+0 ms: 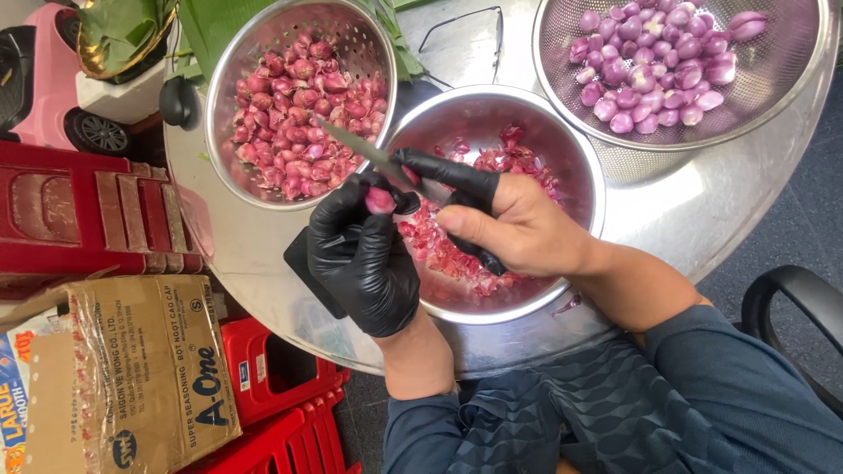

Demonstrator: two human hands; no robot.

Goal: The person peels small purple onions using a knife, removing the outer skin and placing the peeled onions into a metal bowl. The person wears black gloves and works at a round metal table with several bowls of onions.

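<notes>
My left hand (364, 254), in a black glove, pinches a small pink shallot (380, 201) over a steel bowl (587, 180) holding reddish peelings. My right hand (514, 224) is bare except for a black cover on the index finger. It grips a knife (364, 151) whose blade points up-left across the shallot, the finger laid along the blade. Both hands meet above the bowl's left rim.
A steel colander (224, 105) of unpeeled red shallots stands at the upper left, and a mesh colander (790, 96) of peeled purple shallots at the upper right, all on a round metal table (694, 215). Eyeglasses (465, 31) lie at the back. Red plastic stools (88, 211) and a cardboard box (140, 377) stand left.
</notes>
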